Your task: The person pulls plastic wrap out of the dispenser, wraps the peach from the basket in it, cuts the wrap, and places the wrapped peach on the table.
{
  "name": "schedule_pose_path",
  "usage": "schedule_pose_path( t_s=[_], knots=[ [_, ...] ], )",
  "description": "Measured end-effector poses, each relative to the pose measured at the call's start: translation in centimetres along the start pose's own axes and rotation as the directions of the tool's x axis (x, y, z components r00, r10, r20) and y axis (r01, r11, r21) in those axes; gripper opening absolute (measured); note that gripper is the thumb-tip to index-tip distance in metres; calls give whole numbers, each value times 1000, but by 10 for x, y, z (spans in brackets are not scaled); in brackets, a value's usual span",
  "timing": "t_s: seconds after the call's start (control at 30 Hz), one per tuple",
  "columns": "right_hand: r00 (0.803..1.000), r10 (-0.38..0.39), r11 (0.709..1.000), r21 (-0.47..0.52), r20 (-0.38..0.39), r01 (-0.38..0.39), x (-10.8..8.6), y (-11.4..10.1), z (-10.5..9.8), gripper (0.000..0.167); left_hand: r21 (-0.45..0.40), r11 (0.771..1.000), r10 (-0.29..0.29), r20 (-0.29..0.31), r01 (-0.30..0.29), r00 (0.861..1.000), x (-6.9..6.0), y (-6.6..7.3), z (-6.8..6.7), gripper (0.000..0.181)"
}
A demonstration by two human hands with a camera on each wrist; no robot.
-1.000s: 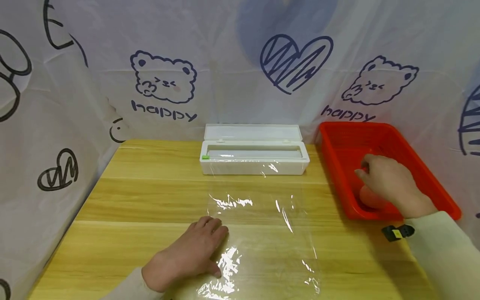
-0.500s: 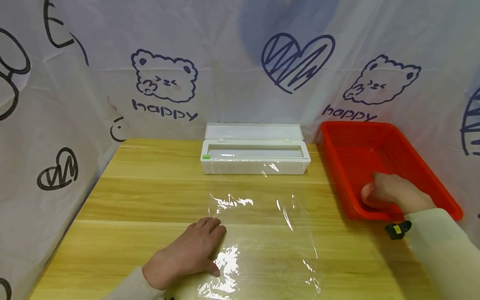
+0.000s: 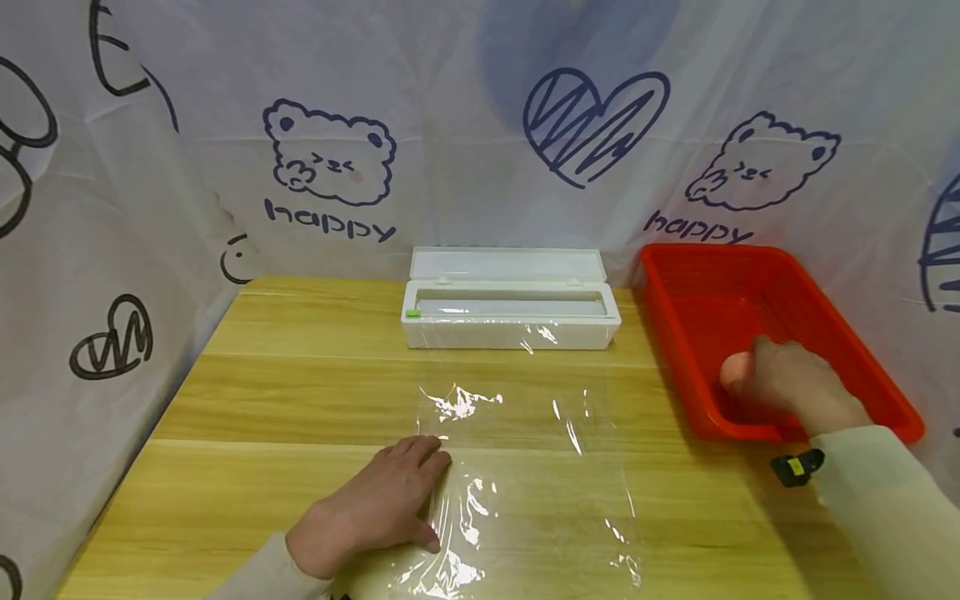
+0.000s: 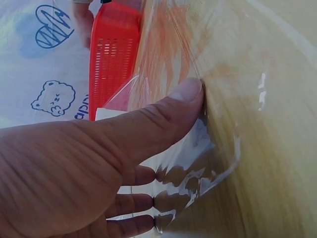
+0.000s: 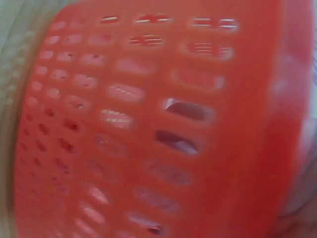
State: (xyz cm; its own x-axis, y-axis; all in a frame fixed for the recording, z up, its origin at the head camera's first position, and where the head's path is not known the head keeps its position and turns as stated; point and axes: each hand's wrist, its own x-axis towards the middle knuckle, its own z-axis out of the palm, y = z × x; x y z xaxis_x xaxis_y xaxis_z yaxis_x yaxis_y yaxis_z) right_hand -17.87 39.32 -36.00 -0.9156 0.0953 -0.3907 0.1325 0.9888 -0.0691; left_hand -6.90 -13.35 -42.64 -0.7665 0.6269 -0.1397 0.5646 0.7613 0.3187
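Clear film (image 3: 525, 479). Head view: lies over the wooden table (image 3: 277, 375), running from the white dispenser box (image 3: 512, 336), lid (image 3: 507, 264) raised, to the lower edge of view. Judged light, limp and clingy, prone to creasing and sticking to itself; best taken by both side edges near the loose end, without sharp tugging. Loose end itself cut off. Left hand (image 3: 375, 504) on the left edge, fingers straight and close together, thumb set apart. Pinkish round object (image 3: 734, 371) inside the red basket (image 3: 684, 367), toward the near left corner, partly covered by the right hand (image 3: 802, 385); probably best cupped from the sides, weight and firmness undeterminable. Right fingers hidden and blurred: cannot tell whether gripping or merely touching.

Left wrist view. Shows thumb extended, tip against wrinkled film, three fingertips meeting film below; over or under, cannot tell.

Right wrist view. Filled by slotted basket wall, badly blurred; round object not identifiable, probable sliver of hand at lower right.
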Motion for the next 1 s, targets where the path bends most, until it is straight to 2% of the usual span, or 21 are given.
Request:
schedule_pose_path(
  t_s=[0.07,0.1,0.17,0.2,0.27,0.33,0.37,0.43,0.47,0.57,0.6,0.67,0.73,0.8,0.87,0.9,1.0],
  knots=[
    [994,22,999,36,-109,-18,-1,-5,-1,73,1,1000,1,-1,-1,1000,0,0,0,94],
    [985,25,999,51,-172,-16,-3,-8,-1,77,2,1000,2,-2,-2,1000,-1,0,0,95],
    [954,22,996,93,-299,6,-7,-19,-3,74,7,1000,7,-10,-7,1000,-1,1,1,95],
    [933,18,994,107,-360,22,-10,-26,-5,71,10,1000,9,-13,-9,1000,-1,1,1,95],
    [875,-13,991,111,-484,76,-18,-43,-6,61,12,1000,12,-19,-12,1000,-2,1,2,94],
    [827,-51,988,95,-560,126,-28,-62,-7,60,12,1000,14,-21,-13,1000,-2,1,2,93],
    [797,-81,984,78,-599,159,-34,-72,-6,60,10,1000,13,-19,-13,1000,-2,1,2,93],
    [744,-151,972,38,-651,231,-45,-92,-1,62,7,1000,11,-13,-11,1000,-1,1,2,93],
    [727,-190,963,20,-660,270,-50,-102,2,62,7,1000,10,-9,-10,1000,-1,1,2,94],
    [655,-342,907,-55,-674,417,-64,-129,18,63,5,1000,6,0,-6,1000,0,1,1,96],
    [649,-387,887,-71,-655,457,-69,-137,25,63,4,1000,4,1,-4,1000,0,1,1,97],
    [661,-461,848,-75,-593,524,-78,-154,42,64,3,1000,3,2,-3,1000,1,1,1,99],
    [696,-512,824,-57,-505,564,-89,-168,59,65,6,1000,1,3,-1,1000,0,1,0,101],
    [731,-545,811,-37,-411,583,-100,-181,75,67,2,1000,1,4,-1,1000,0,1,-1,101],
    [746,-572,799,-24,-341,601,-111,-191,89,68,3,1000,1,7,-1,1000,0,1,0,100],
    [748,-584,793,-22,-316,609,-116,-195,94,69,6,1000,0,10,0,1000,1,1,0,100],
    [732,-618,771,-39,-286,636,-128,-205,105,70,5,1000,4,6,-4,1000,1,1,-1,98]
  ],
)
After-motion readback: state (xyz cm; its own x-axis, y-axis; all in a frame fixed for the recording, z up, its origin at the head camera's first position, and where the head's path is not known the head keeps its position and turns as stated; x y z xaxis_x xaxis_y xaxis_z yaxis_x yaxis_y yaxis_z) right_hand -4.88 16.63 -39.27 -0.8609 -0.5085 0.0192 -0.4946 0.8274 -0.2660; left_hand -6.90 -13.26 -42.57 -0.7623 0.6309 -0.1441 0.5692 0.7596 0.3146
